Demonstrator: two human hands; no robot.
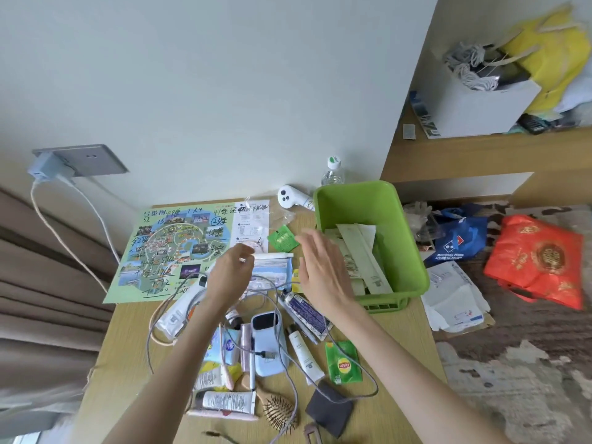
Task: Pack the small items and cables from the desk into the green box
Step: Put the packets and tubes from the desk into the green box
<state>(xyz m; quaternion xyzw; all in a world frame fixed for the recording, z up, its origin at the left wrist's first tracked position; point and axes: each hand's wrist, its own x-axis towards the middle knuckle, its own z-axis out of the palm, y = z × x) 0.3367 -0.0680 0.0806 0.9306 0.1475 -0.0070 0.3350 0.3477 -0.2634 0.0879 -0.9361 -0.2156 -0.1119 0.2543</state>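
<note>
The green box (411, 251) stands at the desk's right side, with several pale flat packets inside. My right hand (323, 267) hovers open just left of the box, fingers spread, holding nothing. My left hand (231, 273) is over the pile of small items, fingers curled at a white tube (275, 256); whether it grips the tube is unclear. Grey cables (282, 360) loop across a light blue power bank (268, 342), tubes, a Lipton tea bag (343, 363) and a small green sachet (282, 238).
A colourful map sheet (169, 248) lies at the back left. A white device (292, 196) and a water bottle (333, 173) stand by the wall. A hairbrush (278, 408) and dark cloth (330, 408) lie at the front. A charger (43, 169) hangs from the wall socket.
</note>
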